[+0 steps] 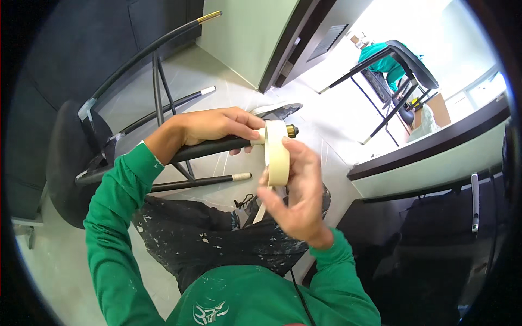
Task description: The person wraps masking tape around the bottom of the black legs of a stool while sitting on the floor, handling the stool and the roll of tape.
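Note:
A black bar stool lies tipped over on the left, its dark seat at the far left and its legs pointing right. My left hand is closed around one black stool leg near its gold tip, with thumb and fingertips at pale tape on the leg. My right hand holds a wide roll of cream masking tape, fingers and thumb around its lower part. The roll stands on edge beside the leg. Two other legs have pale wrapping near their ends; an upper leg has a bare gold tip.
Beyond an open doorway at the upper right stands another black stool, with a person in green bent behind it. A glossy dark cabinet is at the right, dark panels at the upper left. Light tiles cover the floor.

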Demonstrator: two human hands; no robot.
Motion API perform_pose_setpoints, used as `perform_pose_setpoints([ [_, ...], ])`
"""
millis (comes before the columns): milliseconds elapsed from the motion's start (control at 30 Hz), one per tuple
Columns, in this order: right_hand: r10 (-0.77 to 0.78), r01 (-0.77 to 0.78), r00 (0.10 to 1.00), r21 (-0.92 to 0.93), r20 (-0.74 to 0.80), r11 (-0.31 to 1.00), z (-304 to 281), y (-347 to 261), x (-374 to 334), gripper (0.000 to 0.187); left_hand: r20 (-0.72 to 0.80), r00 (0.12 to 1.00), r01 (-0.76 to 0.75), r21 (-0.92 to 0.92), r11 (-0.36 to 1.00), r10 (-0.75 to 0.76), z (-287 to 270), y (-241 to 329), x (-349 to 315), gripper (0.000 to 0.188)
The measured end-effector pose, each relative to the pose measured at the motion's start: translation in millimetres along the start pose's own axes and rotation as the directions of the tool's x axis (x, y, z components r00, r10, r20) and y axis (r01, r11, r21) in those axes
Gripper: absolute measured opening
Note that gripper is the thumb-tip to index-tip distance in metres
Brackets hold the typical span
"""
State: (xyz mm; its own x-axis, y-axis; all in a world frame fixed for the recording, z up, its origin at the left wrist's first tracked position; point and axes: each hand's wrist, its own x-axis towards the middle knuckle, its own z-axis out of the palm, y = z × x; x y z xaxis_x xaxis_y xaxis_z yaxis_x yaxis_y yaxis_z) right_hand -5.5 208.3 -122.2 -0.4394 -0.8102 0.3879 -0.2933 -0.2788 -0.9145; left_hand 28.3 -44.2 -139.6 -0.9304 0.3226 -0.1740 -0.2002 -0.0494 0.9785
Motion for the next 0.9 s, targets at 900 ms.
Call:
perform_pose_setpoints([
  [900, 0.410, -0.362, 0.888, 0.234, -0.208, 0.902, -14, 65, -6, 0.022, -0.216, 0.916, 0.020, 0.866, 0.500, 0.339, 56, 17, 20, 0.043],
])
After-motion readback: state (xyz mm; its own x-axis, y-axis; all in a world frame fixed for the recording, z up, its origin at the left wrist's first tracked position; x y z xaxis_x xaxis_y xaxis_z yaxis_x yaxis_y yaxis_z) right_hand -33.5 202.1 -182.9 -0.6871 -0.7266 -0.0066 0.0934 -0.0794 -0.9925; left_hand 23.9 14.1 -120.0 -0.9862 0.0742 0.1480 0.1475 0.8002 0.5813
